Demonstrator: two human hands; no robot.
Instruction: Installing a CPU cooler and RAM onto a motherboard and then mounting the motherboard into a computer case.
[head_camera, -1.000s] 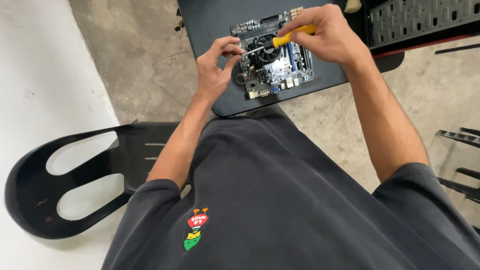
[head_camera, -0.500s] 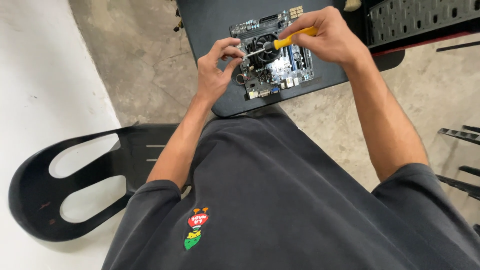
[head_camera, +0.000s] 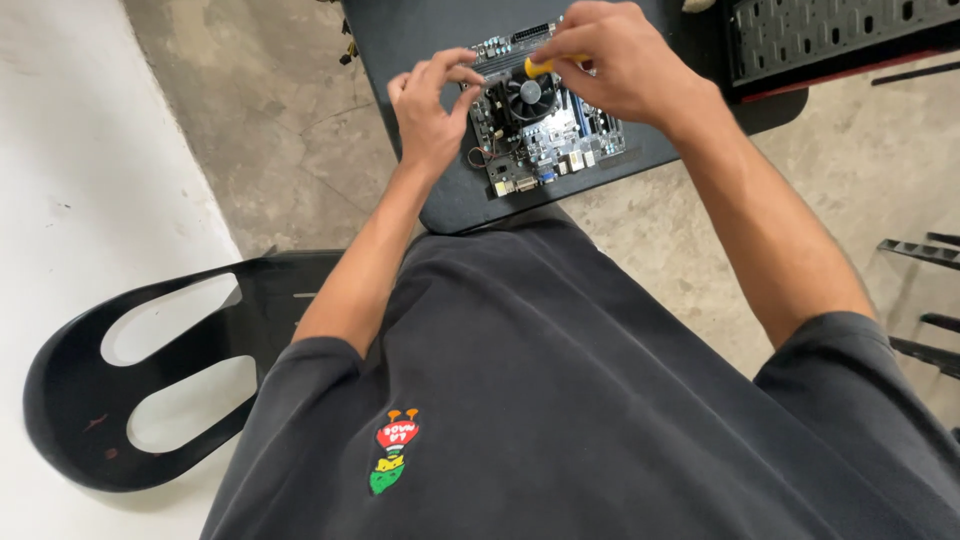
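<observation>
Nearest is the person's dark shirt, with a black chair at the left on the floor. Farther out, the left hand rests at the left edge of the board, its fingers narrowly pinched there; what they grip is too small to tell. The board lies flat on the black desk. The right hand is above the board's fan, fingers closed around a yellow-handled screwdriver.

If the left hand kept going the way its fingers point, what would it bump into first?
Probably the round black fan on the circuit board. The left hand already has its fingertips at the board's edge, pointing towards the fan and the right hand beyond. Depth is hard to judge.
</observation>
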